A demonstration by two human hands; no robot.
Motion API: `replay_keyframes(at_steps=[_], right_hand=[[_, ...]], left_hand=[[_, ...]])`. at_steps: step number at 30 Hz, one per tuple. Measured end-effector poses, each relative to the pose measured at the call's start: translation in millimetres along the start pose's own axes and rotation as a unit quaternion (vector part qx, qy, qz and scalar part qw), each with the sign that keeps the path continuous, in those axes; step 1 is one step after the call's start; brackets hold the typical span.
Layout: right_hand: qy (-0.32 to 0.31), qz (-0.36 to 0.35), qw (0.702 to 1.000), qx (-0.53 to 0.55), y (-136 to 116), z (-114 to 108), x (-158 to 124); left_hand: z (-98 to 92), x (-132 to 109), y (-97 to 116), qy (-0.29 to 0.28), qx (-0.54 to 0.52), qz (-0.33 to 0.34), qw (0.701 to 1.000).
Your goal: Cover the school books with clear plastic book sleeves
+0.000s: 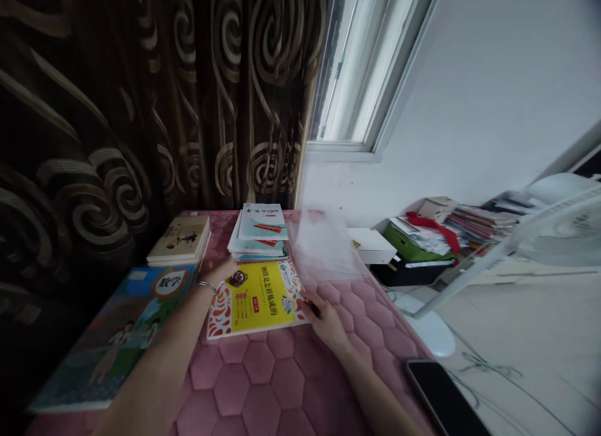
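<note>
dark curtain [141, 111] hangs down the left side, brown with large cream swirls, drawn across most of that wall. window [352, 67] just right of it, white frame, pale daylight coming through; left side of room stays dim. white wall [483, 92] runs off to the right, bare. pink quilted cover [291, 373] with hexagon stitching spreads below the curtain, on a bed or table, cannot tell which. pale floor [516, 323] at lower right, thin cable [488, 367] lying on it. white electric fan [558, 236] stands at right. green box [413, 247] and stacked papers [474, 223] sit in the far corner.
</note>
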State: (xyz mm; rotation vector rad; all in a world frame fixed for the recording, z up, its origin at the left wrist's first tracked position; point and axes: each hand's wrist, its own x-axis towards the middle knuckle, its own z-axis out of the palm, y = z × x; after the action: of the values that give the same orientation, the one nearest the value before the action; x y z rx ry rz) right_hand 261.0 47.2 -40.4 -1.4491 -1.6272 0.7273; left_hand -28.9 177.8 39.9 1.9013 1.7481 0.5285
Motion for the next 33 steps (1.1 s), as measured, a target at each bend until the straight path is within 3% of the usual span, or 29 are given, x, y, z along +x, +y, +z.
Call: replay_keyframes(at_steps=[5, 9, 14, 18, 22, 28, 33], right_hand=[[0.007, -0.023, 0.999, -0.031, -4, 0, -4], [0.034, -0.003, 0.999, -0.017, -12, -6, -8], [0.020, 0.024, 0.998, -0.056, -22, -17, -12], [0.006, 0.043, 0.996, -0.081, -30, -20, -14], [0.011, 0.024, 0.998, -0.054, -28, -15, -17], [0.046, 0.031, 0.993, -0.103, -20, -8, -31], [0.054, 0.028, 0.980, -0.191, -27, -7, -41]], left_hand=[[9.9, -12, 6, 0.080, 0.089, -0.051, 0.991], [23.7, -48, 6, 0.149, 0.098, -0.101, 0.979], [39.4, -115, -30, 0.168, 0.073, -0.110, 0.977], [47.3, -154, -65, 0.219, -0.053, -0.074, 0.971], [44.2, -167, -73, 0.197, -0.121, -0.065, 0.971], [33.8, -175, -66, 0.131, -0.105, -0.044, 0.985], [33.8, -177, -60, 0.155, -0.059, -0.040, 0.985]])
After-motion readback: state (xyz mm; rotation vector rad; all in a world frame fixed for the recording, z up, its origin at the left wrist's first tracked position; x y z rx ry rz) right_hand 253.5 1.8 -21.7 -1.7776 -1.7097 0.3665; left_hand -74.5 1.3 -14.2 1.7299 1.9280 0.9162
